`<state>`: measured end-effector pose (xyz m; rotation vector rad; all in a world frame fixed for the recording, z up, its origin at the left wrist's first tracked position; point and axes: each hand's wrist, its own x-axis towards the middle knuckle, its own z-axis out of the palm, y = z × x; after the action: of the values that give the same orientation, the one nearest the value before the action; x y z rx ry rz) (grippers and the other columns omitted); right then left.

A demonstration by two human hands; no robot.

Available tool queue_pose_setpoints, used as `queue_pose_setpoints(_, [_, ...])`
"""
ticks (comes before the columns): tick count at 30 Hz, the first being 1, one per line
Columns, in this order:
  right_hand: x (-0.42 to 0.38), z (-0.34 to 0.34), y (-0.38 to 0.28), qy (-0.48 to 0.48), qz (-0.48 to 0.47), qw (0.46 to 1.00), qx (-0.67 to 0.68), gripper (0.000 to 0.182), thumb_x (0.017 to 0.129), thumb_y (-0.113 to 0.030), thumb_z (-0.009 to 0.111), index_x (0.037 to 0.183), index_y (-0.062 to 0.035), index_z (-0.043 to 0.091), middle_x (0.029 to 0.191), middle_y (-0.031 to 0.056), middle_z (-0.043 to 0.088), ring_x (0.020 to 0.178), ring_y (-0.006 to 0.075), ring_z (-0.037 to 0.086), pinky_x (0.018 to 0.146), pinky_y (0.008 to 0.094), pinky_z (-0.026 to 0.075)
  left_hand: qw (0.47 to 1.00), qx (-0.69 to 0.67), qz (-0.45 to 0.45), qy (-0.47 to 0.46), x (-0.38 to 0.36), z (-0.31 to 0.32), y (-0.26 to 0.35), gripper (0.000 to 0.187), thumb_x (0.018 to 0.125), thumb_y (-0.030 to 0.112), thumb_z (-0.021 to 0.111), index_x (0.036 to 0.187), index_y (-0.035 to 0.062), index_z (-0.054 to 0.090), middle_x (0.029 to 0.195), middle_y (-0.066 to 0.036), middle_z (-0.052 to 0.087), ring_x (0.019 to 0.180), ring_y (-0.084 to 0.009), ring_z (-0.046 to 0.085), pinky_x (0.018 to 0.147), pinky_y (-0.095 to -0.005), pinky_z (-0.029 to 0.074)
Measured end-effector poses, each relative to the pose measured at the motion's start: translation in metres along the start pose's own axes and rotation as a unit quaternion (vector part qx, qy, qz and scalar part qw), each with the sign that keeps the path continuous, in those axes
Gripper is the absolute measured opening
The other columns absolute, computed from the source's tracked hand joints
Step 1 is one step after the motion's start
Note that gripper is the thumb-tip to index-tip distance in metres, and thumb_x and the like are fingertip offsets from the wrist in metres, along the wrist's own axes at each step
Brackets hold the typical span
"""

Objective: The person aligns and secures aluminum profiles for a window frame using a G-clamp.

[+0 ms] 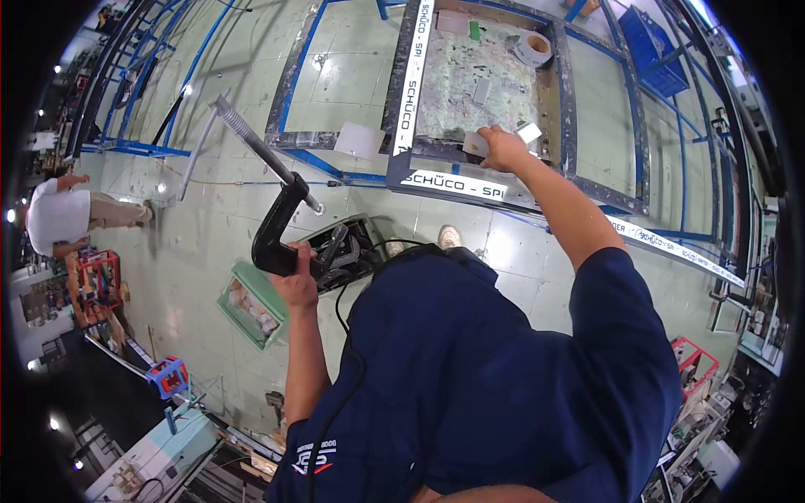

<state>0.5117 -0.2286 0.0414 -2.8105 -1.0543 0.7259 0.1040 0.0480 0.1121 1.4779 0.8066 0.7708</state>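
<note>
My left hand [295, 281] is wrapped round the black frame of a large C-clamp [272, 225], which points up and away with its threaded screw [243, 130] and sliding handle bar. At the near edge of a shallow worn tray [453, 92], my right hand [506, 151] has its fingers closed on a small flat grey-brown plate [475, 144]. A small white block [528, 132] is right beside that hand. The tray sits within a metal frame covered with SCHÜCO-printed tape [457, 184]. A pale flat plate [359, 141] lies on the frame's bar to the left.
In the tray are a tape roll [533, 49], a grey strip [481, 90] and a green piece [475, 31]. Below the clamp stand a bin of clamps [356, 251] and a green box [251, 306]. A blue crate [652, 54] is back right; another person [67, 214] stands far left.
</note>
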Motion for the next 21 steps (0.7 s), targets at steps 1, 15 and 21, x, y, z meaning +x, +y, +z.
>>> queue_pose_setpoints(1, [0.006, 0.001, -0.006, -0.015, 0.005, 1.000, -0.017, 0.081, 0.072, -0.030, 0.091, 0.140, -0.0114, 0.051, 0.135, 0.0194, 0.056, 0.119, 0.0396, 0.063, 0.099, 0.0474, 0.054, 1.000, -0.002, 0.008, 0.002, 0.004, -0.004, 0.000, 0.007, 0.095, -0.002, 0.067, 0.092, 0.0018, 0.061, 0.080, -0.006, 0.064, 0.075, -0.0161, 0.062, 0.075, -0.0304, 0.053])
queue_pose_setpoints(15, [-0.010, -0.082, -0.163, 0.347, -0.092, 0.926, 0.115, 0.058, 0.082, -0.026, 0.082, 0.134, -0.0098, 0.061, 0.131, 0.0215, 0.060, 0.120, 0.0417, 0.059, 0.102, 0.0475, 0.049, 0.999, -0.018, 0.008, 0.049, 0.021, -0.111, -0.015, 0.012, 0.094, 0.005, 0.074, 0.093, 0.0024, 0.062, 0.081, -0.003, 0.065, 0.072, -0.0120, 0.065, 0.070, -0.0270, 0.052])
queue_pose_setpoints(21, [0.057, -0.021, -0.288, 0.060, -0.041, 0.993, -0.094, 0.064, 0.086, -0.027, 0.074, 0.140, -0.0016, 0.051, 0.134, 0.0240, 0.058, 0.124, 0.0423, 0.058, 0.102, 0.0549, 0.048, 0.996, -0.051, 0.010, 0.069, 0.028, -0.121, -0.008, 0.012, 0.094, 0.008, 0.075, 0.095, 0.0029, 0.064, 0.081, -0.003, 0.067, 0.073, -0.0118, 0.066, 0.071, -0.0266, 0.052])
